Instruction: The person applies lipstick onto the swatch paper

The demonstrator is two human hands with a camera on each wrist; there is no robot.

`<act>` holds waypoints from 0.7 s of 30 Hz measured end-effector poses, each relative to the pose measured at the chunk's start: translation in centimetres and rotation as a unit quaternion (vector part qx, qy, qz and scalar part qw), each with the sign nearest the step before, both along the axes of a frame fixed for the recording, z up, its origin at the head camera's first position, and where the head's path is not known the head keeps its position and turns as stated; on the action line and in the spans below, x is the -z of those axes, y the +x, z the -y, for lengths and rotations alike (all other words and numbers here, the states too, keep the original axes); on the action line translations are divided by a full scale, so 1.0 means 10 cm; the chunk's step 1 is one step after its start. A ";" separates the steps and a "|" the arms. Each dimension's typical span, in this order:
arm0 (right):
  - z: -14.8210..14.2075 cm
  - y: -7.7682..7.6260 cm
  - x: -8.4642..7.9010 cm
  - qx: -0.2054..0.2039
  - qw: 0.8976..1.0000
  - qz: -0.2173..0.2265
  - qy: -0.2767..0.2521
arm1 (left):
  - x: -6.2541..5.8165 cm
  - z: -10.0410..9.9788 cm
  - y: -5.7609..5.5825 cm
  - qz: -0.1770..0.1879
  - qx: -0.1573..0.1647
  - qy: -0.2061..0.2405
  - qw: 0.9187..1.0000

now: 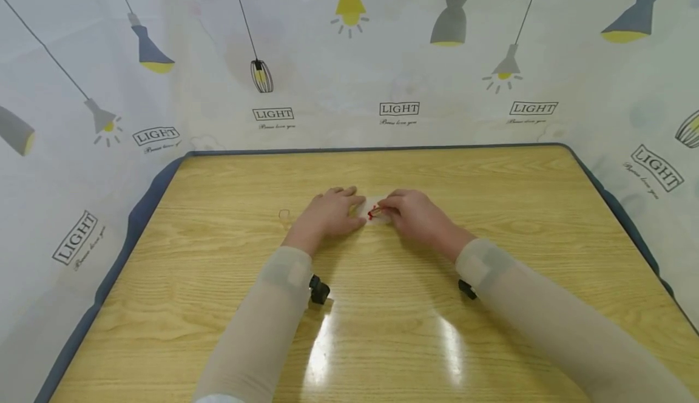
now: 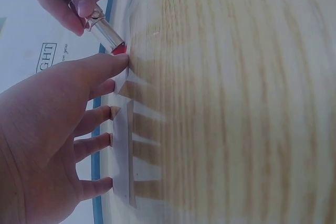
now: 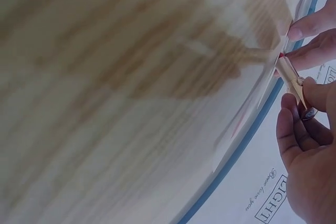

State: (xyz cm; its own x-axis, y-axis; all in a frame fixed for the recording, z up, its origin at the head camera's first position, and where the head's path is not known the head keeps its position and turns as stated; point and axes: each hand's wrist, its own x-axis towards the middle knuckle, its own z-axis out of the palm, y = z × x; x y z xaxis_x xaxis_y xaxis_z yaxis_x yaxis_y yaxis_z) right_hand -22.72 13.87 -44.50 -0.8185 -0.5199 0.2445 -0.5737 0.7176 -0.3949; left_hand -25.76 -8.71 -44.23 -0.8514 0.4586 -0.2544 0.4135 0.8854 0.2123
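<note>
A small white sheet of paper (image 1: 370, 201) lies on the wooden table between the two hands, with red marks on it. My left hand (image 1: 334, 212) rests on the paper's left part with its fingers fairly straight; in the left wrist view the fingertips touch the sheet (image 2: 122, 150). From the right, my right hand (image 1: 415, 213) pinches a short shiny metal tube (image 2: 107, 35) with a red end, between thumb and fingers. That tube (image 3: 288, 73) is tilted, its red end down at the paper near the left thumb.
A thin loop (image 1: 284, 214) lies on the table (image 1: 382, 306) left of the left hand. Small black devices (image 1: 319, 291) sit at both wrists. White cloth walls (image 1: 338, 75) with lamp prints enclose the table's back and sides.
</note>
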 end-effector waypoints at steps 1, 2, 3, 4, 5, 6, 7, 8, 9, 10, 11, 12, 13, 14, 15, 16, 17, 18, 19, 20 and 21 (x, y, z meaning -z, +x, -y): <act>0.00 -0.01 0.00 0.002 1.000 -0.001 0.003 | 0.00 0.00 0.00 0.000 0.000 0.000 1.000; 0.00 -0.03 0.00 0.005 1.000 -0.002 0.006 | -0.01 0.00 0.00 0.001 0.000 -0.001 1.000; -0.01 -0.04 0.00 0.008 1.000 -0.004 0.010 | -0.01 0.00 0.00 0.001 0.000 -0.002 1.000; -0.01 -0.05 0.00 0.011 1.000 -0.004 0.012 | -0.01 0.00 0.00 0.001 0.000 -0.003 1.000; -0.01 -0.06 -0.01 0.016 1.000 -0.003 0.014 | -0.01 0.00 0.00 0.001 0.000 -0.004 1.000; -0.01 -0.07 -0.01 0.020 1.000 -0.002 0.017 | -0.01 -0.01 0.00 0.000 0.000 -0.005 1.000; -0.02 -0.08 -0.01 0.025 1.000 0.001 0.017 | -0.01 -0.01 0.00 0.000 0.001 -0.006 1.000; -0.02 -0.09 -0.02 0.030 0.999 0.005 0.018 | -0.01 -0.01 0.00 -0.002 0.002 -0.007 1.000; -0.03 -0.10 -0.03 0.035 0.999 0.008 0.018 | 0.00 -0.01 0.00 -0.002 0.004 -0.008 1.000; -0.03 -0.11 -0.03 0.038 0.999 0.010 0.020 | 0.00 -0.01 -0.01 -0.003 0.004 -0.009 1.000; -0.03 -0.11 -0.03 0.042 0.999 0.012 0.023 | 0.00 -0.01 -0.01 -0.004 0.006 -0.010 1.000; -0.03 -0.12 -0.03 0.046 0.999 0.012 0.024 | 0.00 0.00 -0.01 -0.005 0.007 -0.011 1.000; -0.03 -0.12 -0.03 0.049 0.998 0.014 0.026 | 0.01 0.00 -0.01 -0.005 0.008 -0.012 1.000; -0.03 -0.13 -0.04 0.052 0.998 0.014 0.026 | 0.01 0.00 -0.01 -0.005 0.009 -0.012 1.000; -0.03 -0.13 -0.04 0.055 0.998 0.015 0.026 | 0.01 0.00 -0.01 -0.005 0.010 -0.013 1.000; -0.03 -0.13 -0.04 0.056 0.998 0.016 0.027 | 0.01 0.00 -0.01 -0.004 0.010 -0.013 1.000; -0.03 -0.13 -0.04 0.058 0.998 0.017 0.025 | 0.01 0.00 -0.01 -0.004 0.010 -0.013 1.000; -0.03 -0.13 -0.04 0.058 0.998 0.018 0.024 | 0.01 0.00 -0.01 -0.003 0.010 -0.014 1.000; -0.03 -0.13 -0.04 0.057 0.998 0.017 0.024 | 0.00 0.00 -0.01 -0.002 0.009 -0.014 1.000; -0.03 -0.13 -0.03 0.055 0.998 0.017 0.022 | 0.00 0.00 -0.01 -0.002 0.009 -0.014 1.000; -0.03 -0.13 -0.03 0.051 0.998 0.016 0.021 | 0.00 0.00 -0.01 -0.001 0.008 -0.014 1.000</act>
State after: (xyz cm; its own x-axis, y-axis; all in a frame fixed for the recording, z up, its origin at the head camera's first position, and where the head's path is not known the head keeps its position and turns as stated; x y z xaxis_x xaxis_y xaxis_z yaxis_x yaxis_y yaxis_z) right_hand -24.02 14.14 -44.22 -0.8749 -0.4423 0.1972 -0.4841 0.7885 -0.3792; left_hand -25.87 -8.67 -44.25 -0.8444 0.4651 -0.2658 0.4286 0.8842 0.1857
